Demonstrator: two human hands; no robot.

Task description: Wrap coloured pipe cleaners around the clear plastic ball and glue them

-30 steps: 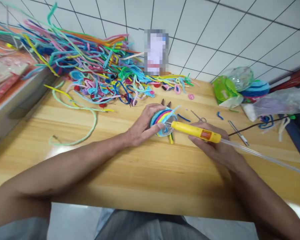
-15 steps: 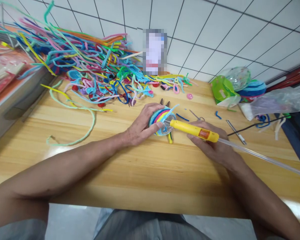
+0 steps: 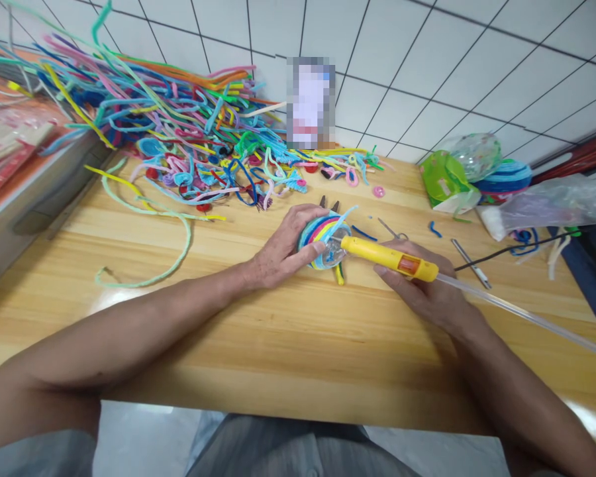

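Yellow-bodied, a plastic glue gun (image 3: 387,257) trailing a long clear stick (image 3: 501,305) fills the person's curled right hand (image 3: 432,298), right of centre in the frame; I see its tip aimed at a round, rainbow-striped piece (image 3: 322,227) mid-frame, which the half-curled left hand (image 3: 281,255) clasps.

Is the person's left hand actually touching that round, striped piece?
Touching. The head view shows the left hand curled around the striped piece from its left side, with the thumb lying against it.
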